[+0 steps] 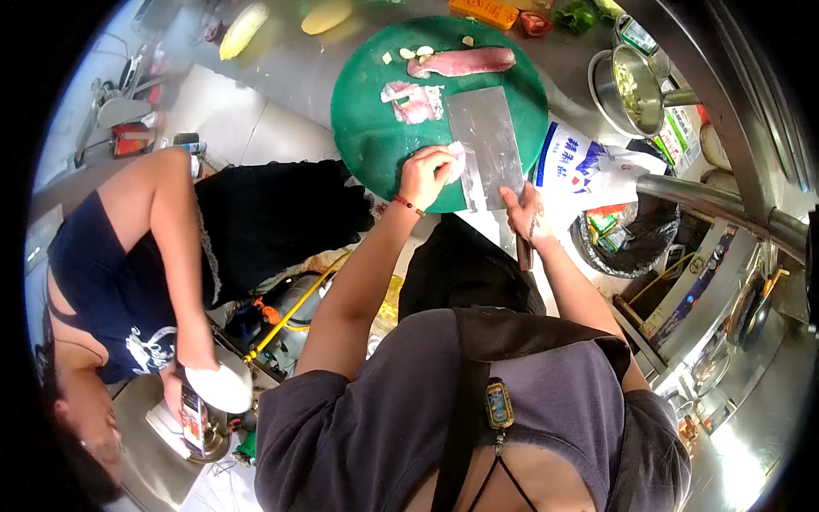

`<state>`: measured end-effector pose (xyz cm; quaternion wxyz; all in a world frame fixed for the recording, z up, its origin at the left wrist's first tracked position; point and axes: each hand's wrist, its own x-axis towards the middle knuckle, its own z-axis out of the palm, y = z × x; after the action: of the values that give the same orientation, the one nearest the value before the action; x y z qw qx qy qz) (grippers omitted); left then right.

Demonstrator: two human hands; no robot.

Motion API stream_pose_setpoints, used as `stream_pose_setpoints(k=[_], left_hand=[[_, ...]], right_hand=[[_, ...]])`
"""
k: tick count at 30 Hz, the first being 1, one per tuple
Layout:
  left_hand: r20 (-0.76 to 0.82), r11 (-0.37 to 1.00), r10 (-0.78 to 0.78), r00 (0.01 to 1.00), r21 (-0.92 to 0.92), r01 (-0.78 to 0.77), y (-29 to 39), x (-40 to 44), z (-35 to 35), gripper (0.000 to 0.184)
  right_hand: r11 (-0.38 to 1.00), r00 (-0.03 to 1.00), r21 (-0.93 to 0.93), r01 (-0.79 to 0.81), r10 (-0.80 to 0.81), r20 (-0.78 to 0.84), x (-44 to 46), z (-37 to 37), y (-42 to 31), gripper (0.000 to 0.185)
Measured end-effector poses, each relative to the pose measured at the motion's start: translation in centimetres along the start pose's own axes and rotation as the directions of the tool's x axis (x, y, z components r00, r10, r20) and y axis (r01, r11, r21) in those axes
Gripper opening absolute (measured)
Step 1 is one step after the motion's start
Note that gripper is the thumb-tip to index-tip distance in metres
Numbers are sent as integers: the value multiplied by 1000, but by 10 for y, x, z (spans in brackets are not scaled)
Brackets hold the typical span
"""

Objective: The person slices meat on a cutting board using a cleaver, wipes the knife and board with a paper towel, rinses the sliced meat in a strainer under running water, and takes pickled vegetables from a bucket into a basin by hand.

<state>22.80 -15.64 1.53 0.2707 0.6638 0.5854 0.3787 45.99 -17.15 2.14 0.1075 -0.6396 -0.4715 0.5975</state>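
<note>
My right hand (pixel 529 213) grips the dark handle of a cleaver (pixel 486 141), whose broad blade lies over the green round cutting board (pixel 363 128). Against the blade's left edge my left hand (pixel 429 175) is closed, its fingers pinching a small whitish piece (pixel 457 160); whether this is meat or cloth I cannot tell. Farther up the board lie a long strip of pink meat (pixel 469 61) and a small heap of sliced meat (pixel 413 102). A few pale garlic-like pieces (pixel 408 54) sit beside the strip.
A steel pot (pixel 636 90) with chopped pale-green pieces stands at the right, near a white-and-blue bag (pixel 580 166) and a black-lined bin (pixel 631 243). Vegetables, including a tomato piece (pixel 535 23), lie at the back. Another person (pixel 128 256) sits at left holding a phone (pixel 194 418).
</note>
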Motion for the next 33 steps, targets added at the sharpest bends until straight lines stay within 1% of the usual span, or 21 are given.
stream_pose_setpoints(k=[2, 3, 5, 8, 10, 12, 13, 16, 18, 20, 21, 22, 24, 25, 27, 28, 29, 30, 31, 32, 33], left_hand=[[6, 999, 13, 1000, 40, -14, 1, -4, 1, 5], [-3, 996, 34, 999, 83, -34, 1, -3, 2, 4], [-19, 998, 39, 999, 51, -38, -2, -3, 5, 4], [-9, 1000, 3, 1000, 8, -3, -7, -3, 2, 4], [23, 1000, -19, 1000, 24, 18, -3, 0, -3, 5], [24, 999, 0, 1000, 49, -1, -8, 3, -9, 6], [25, 998, -16, 1000, 56, 15, -8, 3, -10, 5], [7, 995, 57, 998, 78, -58, -8, 3, -10, 4], [15, 998, 39, 999, 48, -40, -8, 1, -8, 2], [16, 998, 22, 1000, -59, -21, -5, 0, -6, 3], [-11, 986, -69, 998, -154, 66, -15, -4, 2, 5], [-9, 995, -102, 995, 18, 102, -8, 0, -8, 4], [47, 991, -86, 995, 107, 81, -2, 7, -16, 3], [38, 991, -76, 996, 110, 71, -2, 10, -16, 3], [1, 993, -58, 998, 100, 58, -4, 5, -14, 3], [3, 993, -53, 999, 104, 53, -9, 0, -11, 3], [-43, 997, -77, 996, -10, 77, -14, -3, -4, 3], [-88, 987, -104, 991, -128, 93, -15, -3, 0, 4], [-89, 989, -99, 991, -114, 89, -9, -3, -1, 3], [-98, 982, -116, 988, -162, 100, 1, -5, 1, 4], [-138, 993, -92, 986, -89, 80, 0, -4, 3, 4]], right_hand=[[996, 996, -41, 82, -83, -25, -3, 1, 20, 44], [997, 998, -40, 66, -66, 7, -21, -5, 18, 39], [1000, 998, -5, 18, -18, 55, -55, -10, 19, 35], [999, 998, 39, 0, -2, 62, -52, 0, 26, 35], [946, 964, -198, 258, -267, -19, -15, 7, 18, 41], [949, 965, -182, 257, -262, -5, 12, 10, -7, 48], [969, 993, -219, 118, -120, 2, 24, 15, -8, 48], [982, 996, -170, 80, -71, 58, -8, 9, -5, 47], [953, 954, -65, 296, -292, 63, -38, 2, 25, 47], [870, 876, -155, 467, -480, -52, -55, 8, 44, 46], [879, 912, -276, 390, -410, -17, -48, 12, 47, 48], [885, 917, -270, 380, -399, -16, -42, 14, 36, 48], [960, 994, -264, 91, -72, 82, -15, 9, -9, 51], [959, 993, -265, 104, -86, 78, -4, 6, -19, 51], [896, 986, -417, 156, -118, 117, 5, 4, -28, 53], [897, 986, -412, 159, -121, 115, -3, 3, -23, 53], [920, 978, -337, 199, -164, 129, -17, -4, -12, 53], [914, 961, -300, 273, -249, 116, -28, -7, 5, 53], [899, 938, -266, 347, -332, 102, -38, -11, 22, 53], [850, 890, -273, 451, -451, 67, -40, -10, 39, 53], [874, 918, -282, 395, -372, 134, -37, -10, 36, 50]])
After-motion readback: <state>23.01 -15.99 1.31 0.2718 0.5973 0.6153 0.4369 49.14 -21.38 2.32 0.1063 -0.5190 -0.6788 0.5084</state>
